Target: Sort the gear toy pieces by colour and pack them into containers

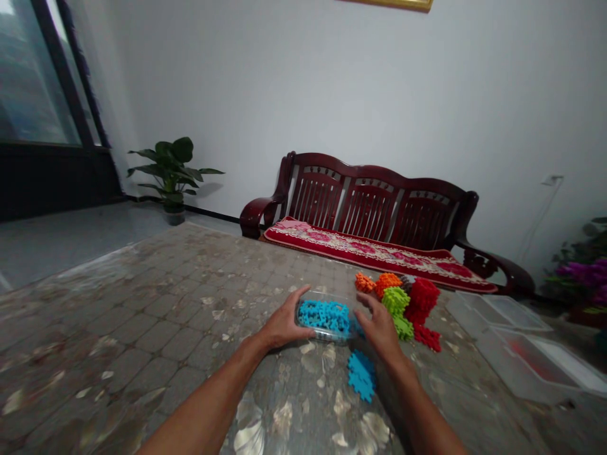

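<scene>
A clear plastic container stands on the patterned tabletop, filled with blue interlocking pieces. My left hand grips its left end, thumb on the near side and fingers on the far side. At the right end, my right hand curves around the container's edge with thumb and fingers apart. Some blue shows beside the right thumb; whether that hand also holds a piece is unclear. Just in front of the right hand, flat blue notched pieces lie on the table.
Right of my right hand are stacked green pieces, orange pieces and red pieces. Translucent plastic boxes lie farther right on the tabletop. A wooden bench stands behind, and a potted plant at the left.
</scene>
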`<state>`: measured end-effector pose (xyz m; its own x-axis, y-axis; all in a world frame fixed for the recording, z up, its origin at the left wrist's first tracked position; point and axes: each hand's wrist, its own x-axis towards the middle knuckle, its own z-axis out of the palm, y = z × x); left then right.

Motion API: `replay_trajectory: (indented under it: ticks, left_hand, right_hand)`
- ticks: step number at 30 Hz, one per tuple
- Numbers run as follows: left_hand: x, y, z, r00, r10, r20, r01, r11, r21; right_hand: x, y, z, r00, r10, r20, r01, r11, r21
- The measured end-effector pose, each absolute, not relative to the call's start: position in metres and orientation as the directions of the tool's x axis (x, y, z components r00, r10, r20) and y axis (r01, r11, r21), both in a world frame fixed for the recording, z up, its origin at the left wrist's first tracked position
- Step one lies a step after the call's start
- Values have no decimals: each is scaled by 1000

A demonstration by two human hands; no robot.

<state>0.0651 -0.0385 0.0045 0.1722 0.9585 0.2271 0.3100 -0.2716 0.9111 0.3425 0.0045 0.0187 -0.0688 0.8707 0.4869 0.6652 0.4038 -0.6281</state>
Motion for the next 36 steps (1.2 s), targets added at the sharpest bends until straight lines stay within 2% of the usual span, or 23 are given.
replay_trajectory:
  ticks: [3,5,11,15,18,22,25,28,31,36]
  left_hand:
    - [64,-38,4,176,958,228,311,-274,910]
    - [64,-37,4,168,959,229,312,-272,910]
    - [64,-36,3,171,960,220,325,-266,908]
    - [64,-37,3,173,960,221,313,-266,912]
    - [64,-37,3,170,961,218,307,-262,915]
    - [64,-37,2,170,962,214,284,-256,924]
    - [64,-38,3,172,961,218,293,-261,920]
    - [65,-38,4,169,960,224,300,-267,916]
    - [66,-38,3,165,959,230,307,-272,912]
    - [65,-37,2,162,953,257,335,-298,894]
  right_hand:
    - [365,13,7,6,900,435,678,316,-663]
    - [376,15,0,-2,923,384,725,266,-636]
    - [383,6,-8,-101,938,333,906,224,-359]
    - [380,0,-7,-127,937,325,927,228,-297]
    - [381,-2,-5,-108,938,329,922,218,-320]
    - [383,-1,6,-18,941,338,885,172,-433]
    - [379,-2,22,-10,917,398,787,253,-563]
    - [363,-7,38,-80,901,426,675,364,-642]
    - [341,-16,46,-176,884,433,619,442,-650]
    - [320,-25,50,-370,834,409,596,551,-584]
